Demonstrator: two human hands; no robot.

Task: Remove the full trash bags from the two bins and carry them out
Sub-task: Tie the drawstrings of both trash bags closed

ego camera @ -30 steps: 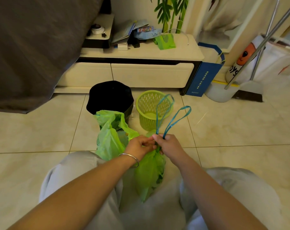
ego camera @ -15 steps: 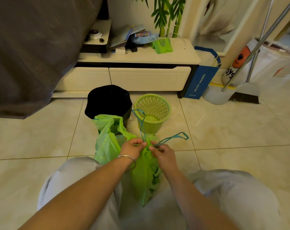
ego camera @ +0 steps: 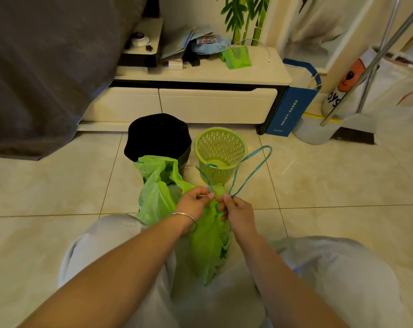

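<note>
Bags first: the tied-up green bag (ego camera: 211, 242) stands on the floor between my knees, right in front of the green basket (ego camera: 221, 152). My left hand (ego camera: 193, 202) is pinching one blue drawstring loop (ego camera: 206, 178) at the bag's neck, my right hand (ego camera: 238, 213) pinching the other, longer loop (ego camera: 252, 169). Change: half a second ago the right loop lay flat out to the side and the left one stood up; now the right loop has swung up over the basket rim and the left one sits low and short. Looks like I'm crossing them for a knot, so this bag's mouth is cinched but not tied off yet. Just left of it, touching, the second green bag (ego camera: 155, 185) slumps with its mouth open, in front of the black bin (ego camera: 158, 136). Basket beyond looks empty, black bin too dark to tell. Both bags appear out of the bins; I'd say tying and carrying out remain. Past the basket, the white cabinet (ego camera: 200, 102).
</note>
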